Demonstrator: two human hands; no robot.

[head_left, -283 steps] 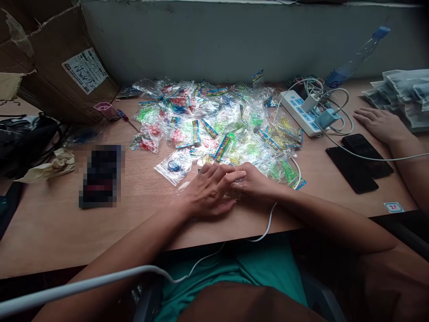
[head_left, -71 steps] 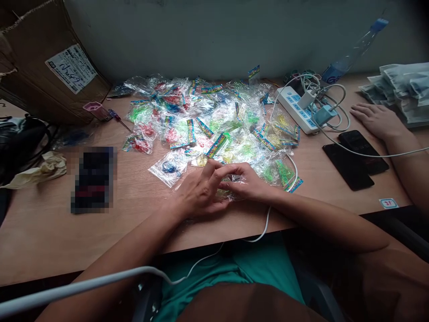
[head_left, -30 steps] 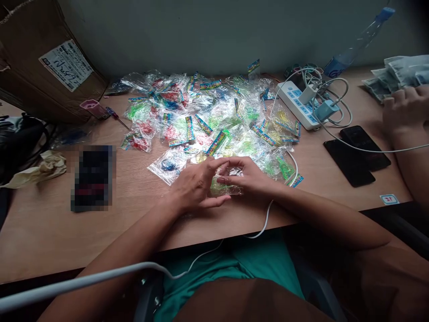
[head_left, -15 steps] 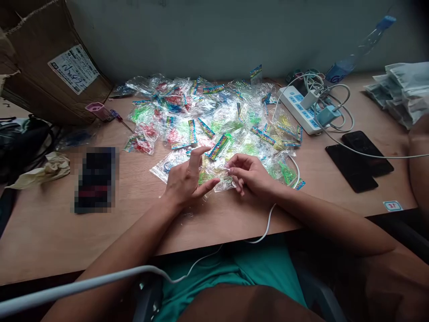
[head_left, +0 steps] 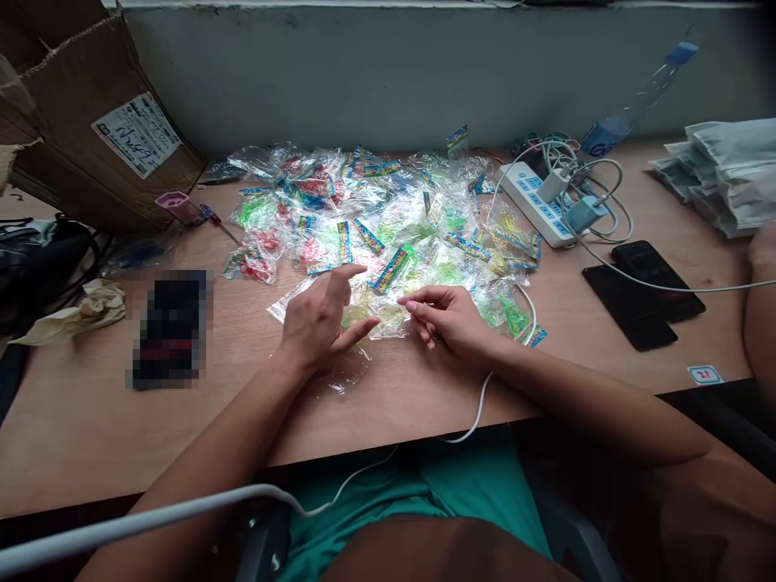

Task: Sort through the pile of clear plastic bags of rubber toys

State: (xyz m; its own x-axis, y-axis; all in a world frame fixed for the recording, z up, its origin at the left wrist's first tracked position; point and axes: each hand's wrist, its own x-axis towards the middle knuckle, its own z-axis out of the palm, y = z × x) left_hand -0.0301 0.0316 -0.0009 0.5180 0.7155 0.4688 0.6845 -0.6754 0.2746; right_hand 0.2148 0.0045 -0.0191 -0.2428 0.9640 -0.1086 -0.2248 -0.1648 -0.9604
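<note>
My left hand [head_left: 318,315] is raised over the near left edge of the pile, with its index finger and thumb spread apart and nothing between them. Opposite it, my right hand [head_left: 445,319] has thumb and index finger pinched at the edge of a clear plastic bag [head_left: 388,319]; the exact grip is hard to see. Pale yellow-green pieces [head_left: 359,315] in clear plastic show between the hands. Just beyond lies a bag's blue printed header strip [head_left: 390,269]. Behind spreads a heap of clear bags [head_left: 388,206] with red, green and yellow contents.
At the right are a power strip [head_left: 537,202] with tangled cables, a bottle [head_left: 634,105], two dark phones [head_left: 630,307] and grey-white packets [head_left: 727,174]. A cardboard box [head_left: 78,137], a screwdriver [head_left: 218,222] and crumpled cloth [head_left: 85,311] occupy the left. Another person's arm [head_left: 761,303] shows at right.
My left hand has shifted slightly left, widening the gap to my right hand. The right hand keeps its pinched pose, and the camera view has tilted up a little.
</note>
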